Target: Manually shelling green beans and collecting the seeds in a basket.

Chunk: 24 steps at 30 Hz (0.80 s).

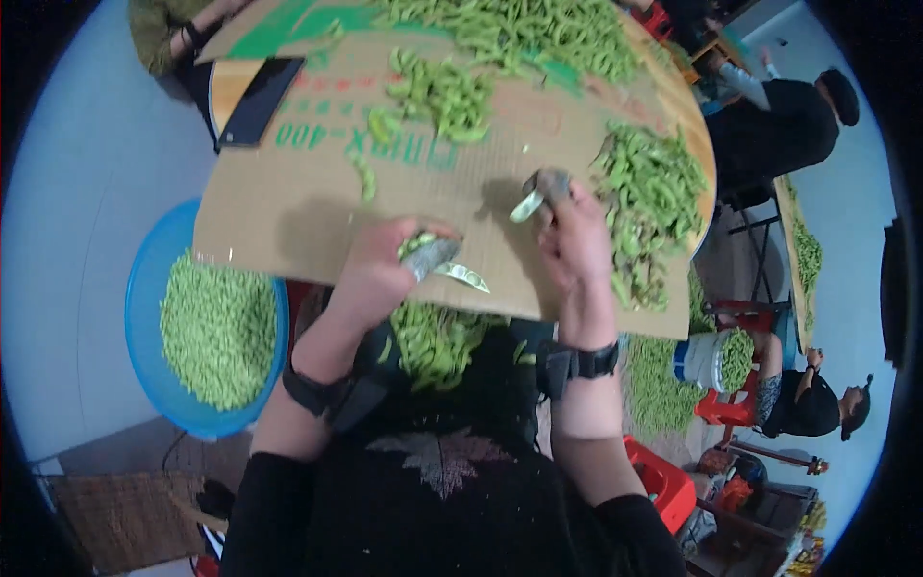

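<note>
My left hand [380,264] is closed around an opened green bean pod [465,278], whose pale inside faces up. Shelled beans [413,242] show in its curled fingers, beside a grey covering [431,258] on one digit. Across from it, my right hand [581,240] pinches a pale, split piece of pod [527,206]; its fingertips look dark grey too. Both hands are over the near part of a cardboard sheet [317,192]. Just right of my right hand lies a heap of green pods [654,192]. More pods [437,341] rest in my lap.
Left of me stands a blue basin [139,317] full of shelled beans [216,327]. A dark phone [261,104] lies at the cardboard's far left. Pods [538,34] cover the far side. Other people sit nearby; a bucket of pods [735,361] and a red stool [663,481] stand right.
</note>
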Available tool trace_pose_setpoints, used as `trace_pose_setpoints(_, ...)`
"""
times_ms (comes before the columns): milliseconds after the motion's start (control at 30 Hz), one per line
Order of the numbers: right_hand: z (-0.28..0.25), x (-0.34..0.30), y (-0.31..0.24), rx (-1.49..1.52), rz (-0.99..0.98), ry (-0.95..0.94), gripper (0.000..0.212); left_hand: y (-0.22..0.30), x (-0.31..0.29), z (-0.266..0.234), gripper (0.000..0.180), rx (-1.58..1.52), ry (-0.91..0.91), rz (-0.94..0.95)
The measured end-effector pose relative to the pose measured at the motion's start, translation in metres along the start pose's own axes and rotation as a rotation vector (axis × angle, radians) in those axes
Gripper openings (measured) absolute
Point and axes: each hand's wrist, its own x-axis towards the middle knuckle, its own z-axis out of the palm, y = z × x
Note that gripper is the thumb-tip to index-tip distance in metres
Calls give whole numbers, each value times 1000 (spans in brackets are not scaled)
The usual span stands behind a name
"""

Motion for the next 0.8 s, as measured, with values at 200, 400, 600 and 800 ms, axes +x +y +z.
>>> trace_pose_setpoints(200, 2, 4, 9, 115, 50, 27, 14, -2, 7, -1, 21, -220, 23, -15)
trace_pose_setpoints(400, -9, -7, 4, 298, 34, -49, 7, -2, 3, -21, 21, -447, 119, -89)
trace_pose_setpoints(600, -47, -12, -1, 615, -56, -107, 12, 3, -5, -40, 23, -420, 180, -72)
trace_pose_setpoints(800, -53, -17, -10, 309, -185, 17, 16, 3, -3, -31, 23, -534, 154, -104)
